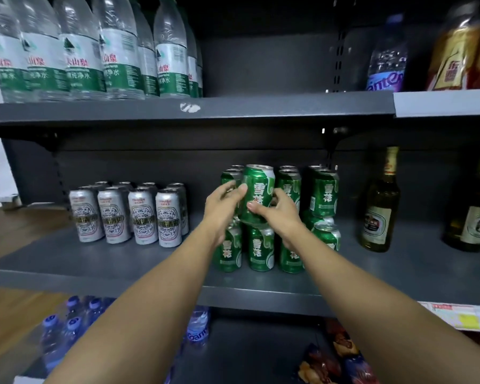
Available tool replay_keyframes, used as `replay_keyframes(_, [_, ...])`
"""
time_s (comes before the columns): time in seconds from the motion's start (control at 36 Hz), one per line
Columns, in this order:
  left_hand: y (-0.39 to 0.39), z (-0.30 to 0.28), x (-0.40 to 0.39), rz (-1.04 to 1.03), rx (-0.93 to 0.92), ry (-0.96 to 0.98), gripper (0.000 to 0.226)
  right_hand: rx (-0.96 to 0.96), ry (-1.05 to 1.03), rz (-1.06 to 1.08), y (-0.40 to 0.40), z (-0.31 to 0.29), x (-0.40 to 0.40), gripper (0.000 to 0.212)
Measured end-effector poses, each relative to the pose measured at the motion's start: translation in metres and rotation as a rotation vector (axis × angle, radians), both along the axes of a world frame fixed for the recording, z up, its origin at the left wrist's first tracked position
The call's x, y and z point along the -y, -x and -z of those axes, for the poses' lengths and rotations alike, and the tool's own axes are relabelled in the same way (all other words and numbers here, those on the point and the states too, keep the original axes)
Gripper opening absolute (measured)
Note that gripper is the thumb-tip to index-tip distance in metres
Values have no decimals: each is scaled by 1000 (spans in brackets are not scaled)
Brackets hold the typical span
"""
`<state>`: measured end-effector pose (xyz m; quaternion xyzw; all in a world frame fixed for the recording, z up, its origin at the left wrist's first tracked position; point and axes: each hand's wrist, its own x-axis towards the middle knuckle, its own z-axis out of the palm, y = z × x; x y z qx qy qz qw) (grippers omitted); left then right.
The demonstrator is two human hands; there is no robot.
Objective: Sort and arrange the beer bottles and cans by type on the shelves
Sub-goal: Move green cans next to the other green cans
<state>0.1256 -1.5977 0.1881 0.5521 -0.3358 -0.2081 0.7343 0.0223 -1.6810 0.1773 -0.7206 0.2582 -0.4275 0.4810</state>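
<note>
Left hand (224, 202): fingers curled round the left side of the tilted green can (257, 196), thumb on its front.
Right hand (279, 210): holds the right side of the same can, thumb across its lower front.
Tilted green can: between both hands, top leaning right, sitting on the lower green cans – whether it rests fully I cannot tell.
Green can stack (323, 191): two layers, behind and just right of the hands; the lower cans (261, 250) sit under the hands.
Silver cans (140, 214): a neat group well left of the left hand.
Beer bottles (378, 206): brown-green glass, well right of the right hand.
Middle shelf (122, 261): dark grey – holds all the beer.
Water bottles (78, 48): on the shelf above the left hand.
</note>
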Motion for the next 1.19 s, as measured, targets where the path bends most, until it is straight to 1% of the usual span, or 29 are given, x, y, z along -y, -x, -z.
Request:
replay_keyframes(0.06, [-18, 8, -1, -105, -15, -19, 27, -11, -1, 30, -10, -2, -3, 42])
replay_keyframes(0.08, [-25, 14, -4, -148, 5, -58, 27, -28, 17, 50, -15, -3, -4, 48])
replay_keyframes(0.14, [-38, 26, -9, -179, 99, -192, 47, -55, 29, 79, -24, -4, -5, 68])
replay_keyframes(0.19, [-49, 36, -13, -101, 168, -327, 63, -59, 28, 87, -33, -4, -8, 77])
replay_keyframes(0.25, [-51, 46, -13, 20, 174, -440, 84, -71, 38, 87, -39, 0, -7, 74])
replay_keyframes(0.31, [-55, 55, -8, 97, 158, -470, 104, -111, 41, 109, -46, 4, -11, 70])
replay_keyframes(0.33, [-56, 61, -5, 98, 164, -471, 106, -124, 41, 128, -51, 6, -13, 65])
replay_keyframes(0.36, [-56, 65, -3, 80, 176, -470, 98, -140, 43, 149, -55, 9, -13, 56])
replay_keyframes(0.39, [-56, 70, 0, 50, 201, -466, 82, -147, 49, 169, -59, 10, -15, 48])
replay_keyframes(0.42, [-57, 74, 3, 15, 238, -459, 67, -164, 60, 195, -62, 12, -16, 45])
replay_keyframes(0.44, [-58, 77, 4, -17, 276, -450, 57, -184, 71, 216, -66, 14, -16, 47])
replay_keyframes(0.5, [-60, 80, 5, -46, 332, -444, 51, -225, 85, 236, -69, 15, -15, 52])
replay_keyframes(0.61, [-64, 80, 6, -56, 393, -473, 49, -231, 71, 232, -66, 12, -13, 49])
replay_keyframes(0.72, [-67, 81, 8, -53, 432, -508, 51, -221, 59, 240, -70, 13, -11, 37])
replay_keyframes(0.83, [-70, 82, 9, -32, 424, -516, 48, -229, 83, 259, -76, 16, -9, 42])
replay_keyframes(0.97, [-74, 82, 11, -17, 428, -525, 52, -300, 149, 252, -79, 15, -8, 55])
replay_keyframes(1.19, [-76, 84, 10, -19, 448, -532, 55, -329, 176, 294, -85, 19, -9, 53])
